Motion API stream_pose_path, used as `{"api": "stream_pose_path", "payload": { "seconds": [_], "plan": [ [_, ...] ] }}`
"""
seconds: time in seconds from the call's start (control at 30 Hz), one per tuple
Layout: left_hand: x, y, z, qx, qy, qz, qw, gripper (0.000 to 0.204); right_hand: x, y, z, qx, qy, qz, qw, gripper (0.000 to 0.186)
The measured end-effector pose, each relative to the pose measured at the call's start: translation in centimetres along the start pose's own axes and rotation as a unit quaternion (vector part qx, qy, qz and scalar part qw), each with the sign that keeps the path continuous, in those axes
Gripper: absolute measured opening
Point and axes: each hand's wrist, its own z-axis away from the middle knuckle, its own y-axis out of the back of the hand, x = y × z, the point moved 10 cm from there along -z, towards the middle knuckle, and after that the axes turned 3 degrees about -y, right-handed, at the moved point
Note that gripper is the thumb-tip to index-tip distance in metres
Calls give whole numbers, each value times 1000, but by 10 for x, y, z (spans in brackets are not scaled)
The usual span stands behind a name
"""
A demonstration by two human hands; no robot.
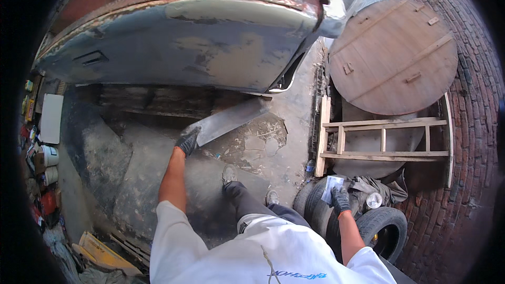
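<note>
My gloved left hand (188,141) grips the near end of a long, flat grey strip (231,121), perhaps sheet metal. The strip slants up to the right, its far end close below the car body. Over the tyres at the right, my gloved right hand (340,200) is closed on a small flat white piece (331,188); its kind is not clear. The car panel (221,52) ahead is grey with beige filler patches and a rusty upper edge. A round white-topped can (374,200) sits by the right hand on dark cloth (392,189).
Tyres (383,229) lie at the lower right. Behind them stand a wooden frame (386,155) and a round wooden board (394,55) along a brick wall (478,73). White buckets (50,155) and clutter line the left side. A yellow object (102,255) lies lower left.
</note>
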Motion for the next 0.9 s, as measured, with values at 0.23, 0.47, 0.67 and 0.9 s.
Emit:
{"api": "stream_pose_path", "payload": {
  "seconds": [0.23, 0.47, 0.67, 0.9],
  "plan": [
    [-18, 24, -139, 43, -92, -361, 927, 48, -46, 21, 53, 118, 43, -52, 991, 31],
    [-31, 15, -173, 77, -31, -98, 992, 62, -18, -3, 48, 123, -25, -117, 985, 34],
    [17, -13, -150, -39, -59, -523, 849, 65, -27, -18, 45, 138, 99, -25, 985, 41],
    [-10, 43, -130, 102, -29, -543, 833, 72, -155, -20, 56, 72, 178, 104, 976, 44]
  ]
}}
